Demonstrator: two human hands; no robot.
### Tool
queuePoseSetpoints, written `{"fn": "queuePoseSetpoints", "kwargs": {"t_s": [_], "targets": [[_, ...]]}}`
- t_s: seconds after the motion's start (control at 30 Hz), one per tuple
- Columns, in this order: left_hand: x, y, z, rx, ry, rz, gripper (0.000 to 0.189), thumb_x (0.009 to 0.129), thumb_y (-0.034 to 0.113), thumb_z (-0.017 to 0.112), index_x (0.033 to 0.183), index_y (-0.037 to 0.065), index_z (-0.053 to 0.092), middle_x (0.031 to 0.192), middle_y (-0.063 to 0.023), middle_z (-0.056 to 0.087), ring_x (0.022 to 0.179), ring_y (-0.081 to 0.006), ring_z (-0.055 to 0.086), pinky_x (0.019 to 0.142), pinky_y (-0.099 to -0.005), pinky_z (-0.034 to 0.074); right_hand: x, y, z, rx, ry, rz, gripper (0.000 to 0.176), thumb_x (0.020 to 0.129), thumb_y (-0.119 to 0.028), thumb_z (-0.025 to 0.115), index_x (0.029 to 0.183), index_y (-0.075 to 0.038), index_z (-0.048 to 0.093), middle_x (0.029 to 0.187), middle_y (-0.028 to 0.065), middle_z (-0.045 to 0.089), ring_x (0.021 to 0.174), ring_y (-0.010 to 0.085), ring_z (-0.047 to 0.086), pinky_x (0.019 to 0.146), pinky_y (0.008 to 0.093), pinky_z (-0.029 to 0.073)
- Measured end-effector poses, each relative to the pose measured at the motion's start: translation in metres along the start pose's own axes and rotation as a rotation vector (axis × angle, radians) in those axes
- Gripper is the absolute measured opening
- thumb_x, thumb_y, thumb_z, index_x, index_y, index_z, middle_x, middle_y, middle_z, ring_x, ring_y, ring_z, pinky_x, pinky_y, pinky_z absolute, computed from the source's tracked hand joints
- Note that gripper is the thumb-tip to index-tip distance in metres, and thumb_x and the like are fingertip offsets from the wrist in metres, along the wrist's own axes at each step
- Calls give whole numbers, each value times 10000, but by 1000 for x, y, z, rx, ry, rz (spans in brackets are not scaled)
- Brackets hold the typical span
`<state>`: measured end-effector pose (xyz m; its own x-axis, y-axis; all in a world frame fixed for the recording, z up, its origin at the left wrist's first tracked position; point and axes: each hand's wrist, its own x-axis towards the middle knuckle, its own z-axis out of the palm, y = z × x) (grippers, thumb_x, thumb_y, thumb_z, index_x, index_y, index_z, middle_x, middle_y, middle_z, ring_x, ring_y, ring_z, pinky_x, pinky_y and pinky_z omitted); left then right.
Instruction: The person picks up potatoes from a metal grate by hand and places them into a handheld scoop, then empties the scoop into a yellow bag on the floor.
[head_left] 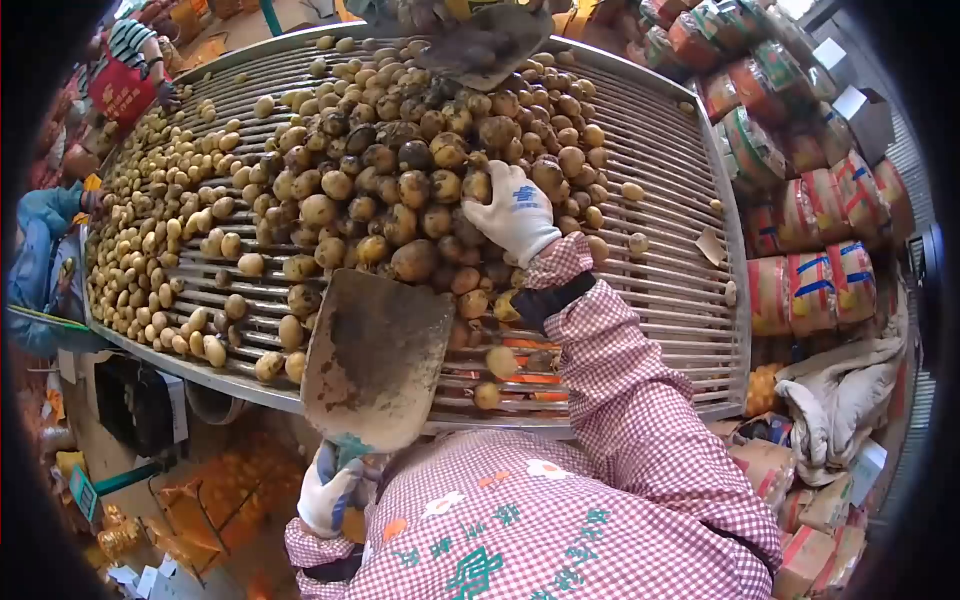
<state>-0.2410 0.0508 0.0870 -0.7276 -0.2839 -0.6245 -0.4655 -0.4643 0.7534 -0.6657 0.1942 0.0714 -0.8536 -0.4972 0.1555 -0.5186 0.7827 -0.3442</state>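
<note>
My left hand (328, 492), in a white and blue-grey glove, is closed at the handle end of a dirt-stained scoop shovel (380, 350). The wide blade lies tilted over the near edge of a slatted roller table (660, 210). Out over the heap of potatoes (400, 190), my right hand (512, 212) wears a white glove with blue print. Its thumb and fingers curl around one potato (477, 187) on top of the pile. Many potatoes here carry dark soil, and two loose ones lie on the rollers below my right forearm.
Another dirty shovel blade (485, 48) reaches over the far side. A person in a red apron (122, 85) and a blue sleeve (48, 215) are at the left. Packed sacks (810, 290) line the right side. Smaller potatoes (150, 240) spread across the left rollers.
</note>
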Motion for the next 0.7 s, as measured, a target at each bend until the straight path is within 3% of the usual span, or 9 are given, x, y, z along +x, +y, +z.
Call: {"fn": "queuePoseSetpoints", "kwargs": {"t_s": [0.13, 0.23, 0.3, 0.37, 0.43, 0.57, 0.6, 0.63, 0.7], "targets": [[6, 5, -12, -95, -50, -37, 584, 940, 217, 686, 1429, 6, 445, 907, -106, 722, 527, -99, 557, 504, -216, 443, -7, 30, 0, 685, 14, 130, 437, 834, -286, 680, 1097, 61, 649, 936, 223, 707, 923, 319, 691, 832, 427, 542], [12, 7, -22, -132, -96, -56, 591, 936, 196, 689, 1432, -3, 437, 959, -111, 719, 571, -108, 588, 535, -229, 469, -53, 17, -33, 953, -114, 249, 313, 847, -153, 673, 1081, 51, 634, 953, 188, 675, 896, 292, 673, 814, 384, 547], [14, 9, -26, -135, -127, -82, 594, 935, 185, 688, 1434, -10, 433, 1006, -118, 714, 620, -120, 621, 568, -239, 493, -78, 43, -25, 279, 139, -650, 228, 848, -47, 650, 1064, 22, 635, 979, 165, 635, 870, 258, 647, 785, 361, 542], [12, 11, -28, -121, -161, -48, 611, 937, 166, 665, 1453, -37, 410, 1215, -134, 635, 936, -196, 683, 819, -312, 547, -113, 54, -24, 484, -155, -370, 243, 854, -83, 664, 1071, 25, 636, 1010, 166, 646, 916, 247, 657, 815, 359, 537], [13, 14, -29, -83, -174, -57, 613, 934, 159, 659, 1456, -37, 404, 1210, -134, 638, 933, -193, 683, 816, -310, 545, -131, 42, -40, 705, -390, 126, 303, 858, -153, 680, 1073, 54, 628, 995, 166, 674, 916, 235, 653, 833, 361, 531], [12, 24, -26, 32, -219, -148, 627, 929, 143, 648, 1471, -37, 389, 1190, -130, 648, 935, -185, 682, 818, -300, 536, -131, 45, -55, 758, -464, 242, 378, 869, -207, 694, 1123, 67, 635, 1035, 176, 690, 989, 236, 654, 908, 366, 515], [13, 21, -24, 35, -220, -150, 627, 929, 143, 648, 1471, -37, 389, 1190, -130, 648, 935, -185, 682, 818, -300, 536, -133, 65, -41, 450, -268, -383, 415, 886, -234, 713, 1167, 59, 629, 1114, 190, 669, 1055, 267, 650, 927, 360, 513], [14, 17, -20, -1, -250, -146, 630, 929, 137, 643, 1476, -37, 383, 1184, -130, 652, 947, -190, 681, 835, -299, 532, -131, 51, -49, 451, -265, -379, 415, 886, -234, 713, 1167, 59, 629, 1114, 190, 669, 1055, 267, 650, 927, 360, 513], [17, 15, -13, -30, -283, -135, 633, 929, 131, 638, 1481, -37, 378, 1178, -129, 655, 959, -195, 680, 851, -297, 527, -125, 13, -57, 998, -549, -20, 460, 877, -253, 748, 1211, 37, 621, 1154, 199, 641, 1065, 318, 643, 926, 386, 519]]}}
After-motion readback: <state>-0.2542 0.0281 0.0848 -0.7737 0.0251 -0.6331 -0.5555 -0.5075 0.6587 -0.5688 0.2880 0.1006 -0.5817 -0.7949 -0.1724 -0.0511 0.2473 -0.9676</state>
